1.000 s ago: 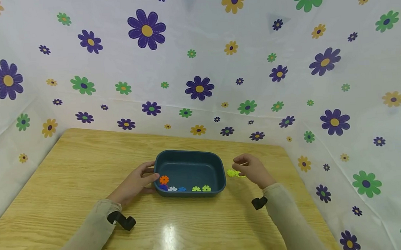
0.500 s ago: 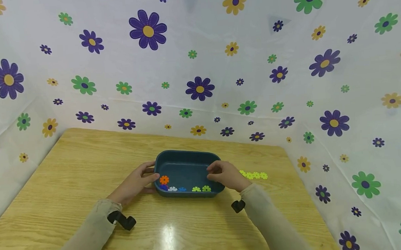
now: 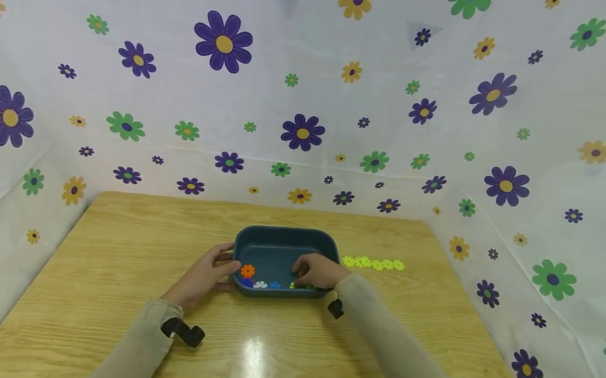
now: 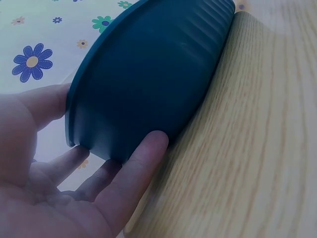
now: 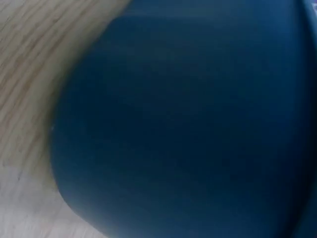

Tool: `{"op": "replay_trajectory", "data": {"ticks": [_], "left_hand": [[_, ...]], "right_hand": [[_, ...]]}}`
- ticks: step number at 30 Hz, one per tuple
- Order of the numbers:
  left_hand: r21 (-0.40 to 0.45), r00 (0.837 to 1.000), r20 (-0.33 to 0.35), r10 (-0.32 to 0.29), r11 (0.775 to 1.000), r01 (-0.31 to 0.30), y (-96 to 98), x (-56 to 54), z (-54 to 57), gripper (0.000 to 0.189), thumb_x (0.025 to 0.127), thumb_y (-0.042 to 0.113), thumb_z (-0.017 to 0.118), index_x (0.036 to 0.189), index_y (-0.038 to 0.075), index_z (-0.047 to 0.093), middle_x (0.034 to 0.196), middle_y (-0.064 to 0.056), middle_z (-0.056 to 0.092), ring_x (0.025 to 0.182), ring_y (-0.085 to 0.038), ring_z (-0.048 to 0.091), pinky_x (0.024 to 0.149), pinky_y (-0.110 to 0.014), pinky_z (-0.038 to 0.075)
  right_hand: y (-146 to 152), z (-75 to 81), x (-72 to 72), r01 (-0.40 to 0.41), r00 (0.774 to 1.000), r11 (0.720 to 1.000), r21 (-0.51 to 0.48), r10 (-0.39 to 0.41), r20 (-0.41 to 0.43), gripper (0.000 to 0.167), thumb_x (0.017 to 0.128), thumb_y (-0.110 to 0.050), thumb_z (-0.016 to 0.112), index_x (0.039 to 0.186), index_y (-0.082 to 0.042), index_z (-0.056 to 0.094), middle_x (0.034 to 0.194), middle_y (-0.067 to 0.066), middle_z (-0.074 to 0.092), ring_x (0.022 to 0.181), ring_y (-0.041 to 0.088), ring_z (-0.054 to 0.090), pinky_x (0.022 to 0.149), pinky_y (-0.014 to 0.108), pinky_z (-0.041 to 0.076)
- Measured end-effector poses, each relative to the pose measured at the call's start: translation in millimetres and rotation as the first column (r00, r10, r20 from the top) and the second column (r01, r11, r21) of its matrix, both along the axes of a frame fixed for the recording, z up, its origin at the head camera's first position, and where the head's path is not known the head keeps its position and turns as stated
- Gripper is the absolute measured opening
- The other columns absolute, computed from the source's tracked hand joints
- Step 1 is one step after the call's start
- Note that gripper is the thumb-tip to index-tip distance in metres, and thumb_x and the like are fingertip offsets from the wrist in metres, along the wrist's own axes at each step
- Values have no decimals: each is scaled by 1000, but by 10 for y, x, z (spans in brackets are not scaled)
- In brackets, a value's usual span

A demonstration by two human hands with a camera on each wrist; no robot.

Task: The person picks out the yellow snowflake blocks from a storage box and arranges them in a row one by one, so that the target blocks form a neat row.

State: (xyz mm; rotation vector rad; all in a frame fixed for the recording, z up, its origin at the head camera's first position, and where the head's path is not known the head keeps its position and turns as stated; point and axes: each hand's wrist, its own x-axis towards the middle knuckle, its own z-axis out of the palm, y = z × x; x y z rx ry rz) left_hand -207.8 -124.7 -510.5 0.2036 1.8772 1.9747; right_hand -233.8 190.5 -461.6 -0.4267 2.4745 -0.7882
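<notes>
A dark teal plastic basin (image 3: 270, 252) stands on the wooden table. My left hand (image 3: 203, 277) grips its left end, with the thumb at the rim and the fingers against the outer wall (image 4: 133, 84). My right hand (image 3: 319, 271) reaches over the right end, its curled fingers down by the yellow-green snowflake discs (image 3: 292, 286); whether they pinch one is hidden. Also in the basin lie an orange disc (image 3: 248, 271), a dark blue disc (image 3: 247, 282), a white disc (image 3: 260, 284) and a blue disc (image 3: 274, 285). The right wrist view shows the basin's outer wall (image 5: 173, 114), no fingers.
On the table (image 3: 172, 228), right of the basin, lies a chain of several yellow snowflake discs (image 3: 377, 265). Behind and beside the table hangs a white sheet (image 3: 258, 100) printed with flowers.
My right hand has moved left from the yellow chain, over the basin's right end and down to the yellow-green discs. The chain now lies uncovered. My left hand stays on the basin.
</notes>
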Motion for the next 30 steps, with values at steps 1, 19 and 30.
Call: {"op": "replay_trajectory", "data": {"ticks": [1,19,30], "left_hand": [[0,1000,0,0,1000,0,2,1,2,76,102,30,68,163,10,26,158,-28,35,133,-44,53,93,-50,60],[6,1000,11,1,1000,-1,11,-17,-35,78,101,30,70,162,11,27,158,-26,36,133,-43,53,92,-49,60],[0,1000,18,8,1000,-8,8,-20,-45,79,100,33,71,162,12,27,160,-26,35,133,-43,53,92,-49,61]], "right_hand": [[-14,-13,-1,-9,1000,1000,14,9,-6,23,92,-17,80,113,-12,71,102,0,67,93,15,62,84,37,55],[-80,-90,-26,10,999,999,52,-8,-49,19,90,-18,82,100,-12,67,89,-1,64,79,15,58,73,32,51],[-117,-78,-18,46,997,996,82,-42,-57,23,88,-24,85,92,-13,65,87,-1,64,78,15,57,73,32,50]]}}
